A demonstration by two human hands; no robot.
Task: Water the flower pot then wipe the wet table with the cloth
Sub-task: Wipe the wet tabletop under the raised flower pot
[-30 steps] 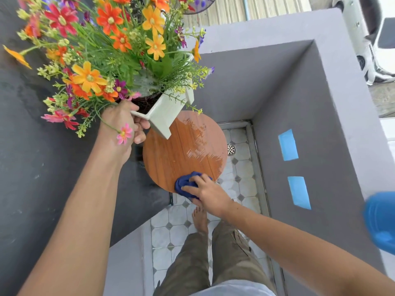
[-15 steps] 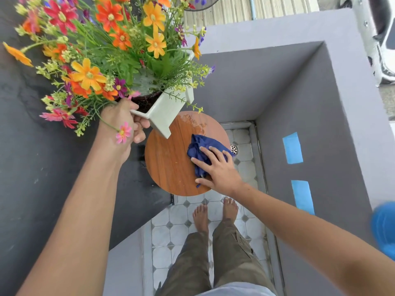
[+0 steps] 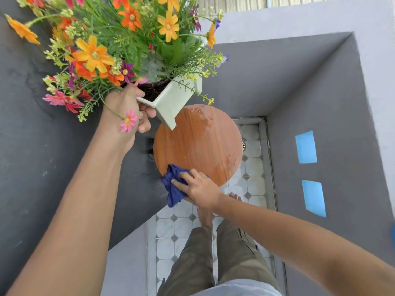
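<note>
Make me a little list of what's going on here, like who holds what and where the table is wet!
left hand: holds the flower pot by its rim, lifted and tilted above the table
right hand: presses the blue cloth on the table's near edge
table: round, wooden
wet spots: far edge and right side
cloth: bunched, partly hanging over the edge
floor: tiled, bare feet below

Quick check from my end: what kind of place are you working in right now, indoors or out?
Probably an outdoor balcony or terrace corner. Low grey rendered walls box in a narrow strip of patterned floor tiles with a floor drain, and a small round wooden table stands in it.
</note>
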